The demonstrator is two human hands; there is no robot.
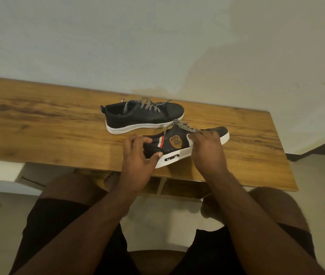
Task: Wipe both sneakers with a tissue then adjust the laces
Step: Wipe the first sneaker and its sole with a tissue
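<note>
Where the wooden table [48, 124] nears its front edge, seen from the head camera: near sneaker [177, 144] tilted up on its white sole, toe to the right, between both hands. Left hand [137, 155] curled round the heel, thumb on the sole, fingers over the collar. Right hand [207, 149] over the forefoot, gripping a white tissue [190, 138] against the black upper, just below the checkered laces [177, 125]. Just behind, apart from both hands: far sneaker [143, 118], upright, toe right.

Head view, downward (close) over table [38, 120]
</note>
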